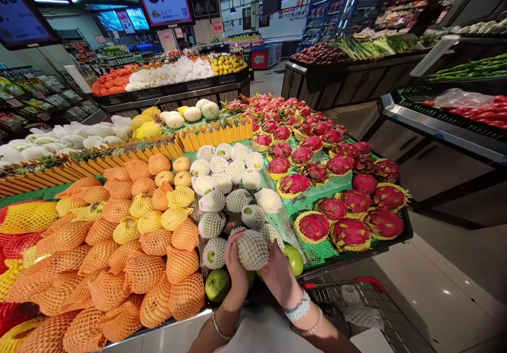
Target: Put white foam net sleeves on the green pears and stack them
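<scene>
Between both palms, just above the front edge of the fruit stand, I hold a round pale-green fruit in a white foam net (253, 249). My left hand (236, 268) wraps its left side, and my right hand (280, 276) presses its right side. Behind it lie several similar white-netted green fruits (237, 200), one with its top showing through the net opening (253, 215). A bare green fruit (217, 285) sits left of my left wrist. Another bare green fruit (293, 260) peeks out right of my right hand. The exact kind of green fruit I cannot tell.
Orange-netted fruits (148, 273) fill the left side of the stand. Red dragon fruits (350, 232) in yellow nets lie to the right. A shopping cart (390, 310) with a red handle part stands at lower right, holding loose white foam nets (364, 316). Orange edging (216, 135) divides the display.
</scene>
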Demonstrator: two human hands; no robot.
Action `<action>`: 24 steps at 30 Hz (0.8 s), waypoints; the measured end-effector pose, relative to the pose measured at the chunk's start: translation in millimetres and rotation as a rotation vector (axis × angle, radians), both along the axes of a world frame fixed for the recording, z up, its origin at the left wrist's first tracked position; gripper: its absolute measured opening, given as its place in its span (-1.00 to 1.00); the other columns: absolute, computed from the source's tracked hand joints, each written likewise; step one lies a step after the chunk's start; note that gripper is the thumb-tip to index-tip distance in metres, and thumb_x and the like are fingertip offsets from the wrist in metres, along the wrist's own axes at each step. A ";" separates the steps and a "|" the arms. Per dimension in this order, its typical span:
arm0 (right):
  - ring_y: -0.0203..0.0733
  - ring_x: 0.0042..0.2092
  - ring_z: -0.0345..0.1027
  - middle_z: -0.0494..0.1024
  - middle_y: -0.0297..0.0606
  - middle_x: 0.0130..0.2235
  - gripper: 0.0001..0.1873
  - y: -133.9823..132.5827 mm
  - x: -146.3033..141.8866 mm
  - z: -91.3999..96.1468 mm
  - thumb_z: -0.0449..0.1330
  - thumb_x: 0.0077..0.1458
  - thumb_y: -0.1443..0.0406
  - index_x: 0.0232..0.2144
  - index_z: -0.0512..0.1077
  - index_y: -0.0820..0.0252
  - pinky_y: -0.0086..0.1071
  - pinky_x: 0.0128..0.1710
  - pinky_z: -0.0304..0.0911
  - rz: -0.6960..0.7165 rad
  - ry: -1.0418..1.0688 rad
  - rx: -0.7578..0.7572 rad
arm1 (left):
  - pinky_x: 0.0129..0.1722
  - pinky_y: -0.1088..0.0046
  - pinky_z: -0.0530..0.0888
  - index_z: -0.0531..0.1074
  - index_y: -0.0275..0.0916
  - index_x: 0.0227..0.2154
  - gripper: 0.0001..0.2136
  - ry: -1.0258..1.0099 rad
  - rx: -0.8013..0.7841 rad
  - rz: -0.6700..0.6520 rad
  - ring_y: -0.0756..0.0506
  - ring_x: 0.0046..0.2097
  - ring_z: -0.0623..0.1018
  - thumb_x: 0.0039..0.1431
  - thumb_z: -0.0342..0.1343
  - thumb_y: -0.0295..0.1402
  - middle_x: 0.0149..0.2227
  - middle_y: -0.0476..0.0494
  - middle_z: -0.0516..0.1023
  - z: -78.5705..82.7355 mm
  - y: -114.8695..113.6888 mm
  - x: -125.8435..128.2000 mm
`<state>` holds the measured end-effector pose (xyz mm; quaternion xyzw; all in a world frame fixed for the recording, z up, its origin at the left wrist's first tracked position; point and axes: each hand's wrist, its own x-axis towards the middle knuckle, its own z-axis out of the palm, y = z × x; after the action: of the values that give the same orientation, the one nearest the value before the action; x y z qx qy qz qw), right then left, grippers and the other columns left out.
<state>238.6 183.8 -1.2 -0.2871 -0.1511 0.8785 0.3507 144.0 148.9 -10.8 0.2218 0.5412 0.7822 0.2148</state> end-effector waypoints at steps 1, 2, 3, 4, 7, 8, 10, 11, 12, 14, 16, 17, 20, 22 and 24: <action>-0.03 0.21 0.34 0.54 -0.24 0.13 -0.52 -1.1 2.0 4.5 0.21 0.09 -0.09 -0.06 0.53 0.03 -0.02 0.25 0.22 0.010 -0.010 0.045 | 0.08 0.17 0.48 0.56 -0.18 -0.28 -0.77 -0.230 -0.013 0.037 -0.24 -0.02 0.56 0.21 0.06 -0.19 -0.15 -0.18 0.61 2.2 3.5 -2.6; -0.03 0.27 0.27 0.49 -0.25 0.19 -0.48 -2.5 4.0 8.3 0.21 0.09 -0.11 -0.02 0.51 0.00 0.01 0.30 0.13 0.024 -0.024 0.096 | 0.09 0.18 0.49 0.55 -0.18 -0.27 -0.78 -0.442 -0.020 0.050 -0.24 -0.01 0.56 0.19 0.07 -0.20 -0.16 -0.17 0.62 5.4 6.5 -6.2; -0.03 0.32 0.19 0.43 -0.28 0.24 -0.46 -4.3 5.8 11.1 0.19 0.10 -0.13 0.03 0.49 -0.03 0.02 0.35 0.04 0.033 -0.048 0.159 | 0.09 0.19 0.49 0.55 -0.17 -0.26 -0.78 -0.616 -0.020 0.049 -0.24 0.01 0.57 0.18 0.06 -0.22 -0.16 -0.16 0.62 9.3 8.7 -10.5; -0.04 0.37 0.10 0.37 -0.32 0.30 -0.44 -6.1 7.4 13.0 0.17 0.12 -0.14 0.08 0.46 -0.08 0.02 0.38 -0.05 0.029 -0.090 0.245 | 0.11 0.20 0.49 0.54 -0.17 -0.26 -0.78 -0.741 -0.017 0.040 -0.24 0.03 0.56 0.18 0.05 -0.22 -0.16 -0.16 0.63 13.3 9.9 -14.8; -0.02 0.45 -0.16 0.17 -0.42 0.39 -0.35 -10.2 9.0 13.5 0.12 0.15 -0.16 0.25 0.27 -0.25 0.07 0.44 -0.27 -0.081 -0.328 0.713 | 0.14 0.22 0.48 0.54 -0.19 -0.21 -0.76 -0.870 -0.003 0.024 -0.25 0.11 0.54 0.19 0.03 -0.23 -0.13 -0.20 0.63 20.2 7.5 -20.3; 0.03 0.46 -0.23 0.11 -0.43 0.41 -0.30 -10.3 8.4 12.5 0.15 0.13 -0.16 0.28 0.21 -0.27 0.12 0.43 -0.31 -0.133 -0.419 0.918 | 0.13 0.21 0.49 0.54 -0.21 -0.20 -0.75 -0.884 -0.013 0.019 -0.27 0.11 0.54 0.20 0.03 -0.23 -0.13 -0.21 0.63 19.4 5.1 -18.5; 0.19 0.46 -0.31 0.06 -0.36 0.43 -0.21 -8.0 5.5 10.1 0.28 0.03 -0.12 0.28 0.21 -0.23 0.25 0.40 -0.31 -0.204 -0.575 1.282 | 0.07 0.22 0.54 0.53 -0.24 -0.18 -0.75 -0.934 -0.053 -0.002 -0.28 0.08 0.57 0.22 0.04 -0.24 -0.16 -0.25 0.63 12.8 -0.5 -9.6; 0.25 0.45 -0.27 0.10 -0.32 0.42 -0.23 -5.9 3.3 9.0 0.33 0.01 -0.05 0.26 0.27 -0.20 0.30 0.38 -0.26 -0.208 -0.632 1.406 | 0.03 0.25 0.56 0.53 -0.24 -0.17 -0.76 -0.961 -0.066 -0.018 -0.26 0.05 0.59 0.23 0.05 -0.25 -0.17 -0.24 0.64 7.9 -3.2 -3.6; 0.27 0.43 -0.16 0.20 -0.28 0.38 -0.32 -3.6 0.9 8.2 0.34 0.03 0.03 0.21 0.35 -0.18 0.31 0.35 -0.16 -0.193 -0.672 1.480 | -0.02 0.30 0.58 0.52 -0.22 -0.16 -0.77 -0.982 -0.065 -0.036 -0.24 0.00 0.61 0.23 0.06 -0.25 -0.19 -0.22 0.64 2.7 -5.5 2.4; 0.19 0.32 0.16 0.46 -0.25 0.20 -0.59 0.7 -3.4 7.4 0.25 0.14 0.19 0.05 0.51 -0.18 0.22 0.29 0.09 -0.136 -0.713 1.484 | -0.09 0.37 0.59 0.51 -0.21 -0.16 -0.80 -0.995 -0.032 -0.065 -0.17 -0.10 0.64 0.20 0.11 -0.27 -0.26 -0.16 0.63 -5.8 -7.9 12.4; 0.07 0.16 0.38 0.61 -0.29 0.00 -0.68 2.4 -5.7 6.8 0.13 0.21 0.28 -0.10 0.59 -0.21 0.10 0.21 0.25 -0.104 -0.694 1.382 | -0.16 0.41 0.59 0.51 -0.21 -0.19 -0.81 -0.987 -0.003 -0.078 -0.13 -0.22 0.64 0.17 0.14 -0.28 -0.34 -0.12 0.61 -9.3 -7.5 18.0; 0.04 0.11 0.42 0.64 -0.32 -0.05 -0.67 2.1 -5.7 6.4 0.09 0.22 0.29 -0.15 0.61 -0.23 0.06 0.19 0.28 -0.111 -0.670 1.315 | -0.19 0.42 0.59 0.51 -0.22 -0.21 -0.81 -0.978 0.000 -0.080 -0.12 -0.27 0.63 0.16 0.16 -0.26 -0.37 -0.11 0.60 -8.9 -6.5 19.3; 0.02 0.14 0.40 0.63 -0.42 -0.02 -0.68 -1.8 -2.7 4.1 0.11 0.20 0.24 -0.13 0.59 -0.28 0.06 0.27 0.19 -0.158 -0.586 1.111 | -0.21 0.42 0.57 0.51 -0.23 -0.19 -0.76 -0.929 0.011 -0.091 -0.12 -0.28 0.62 0.12 0.20 -0.22 -0.34 -0.11 0.61 -3.6 -2.6 21.1; 0.01 0.21 0.34 0.61 -0.49 0.04 -0.70 -4.7 0.4 2.5 0.17 0.16 0.17 -0.09 0.57 -0.31 0.04 0.35 0.07 -0.192 -0.535 0.956 | -0.16 0.40 0.57 0.51 -0.22 -0.19 -0.73 -0.889 0.017 -0.110 -0.13 -0.23 0.62 0.08 0.23 -0.21 -0.30 -0.11 0.62 -0.6 -0.8 23.1; 0.01 0.27 0.27 0.59 -0.49 0.06 -0.71 -6.1 3.2 2.0 0.24 0.11 0.13 -0.10 0.58 -0.29 0.02 0.41 -0.06 -0.216 -0.504 0.829 | -0.13 0.36 0.56 0.51 -0.22 -0.21 -0.74 -0.861 0.007 -0.133 -0.15 -0.21 0.63 0.06 0.24 -0.21 -0.29 -0.11 0.62 0.2 0.4 25.5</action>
<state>241.9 177.7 0.8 -0.3410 -0.5372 0.6064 0.4768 169.5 149.3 -10.5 -0.0894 0.3842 0.7897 0.4698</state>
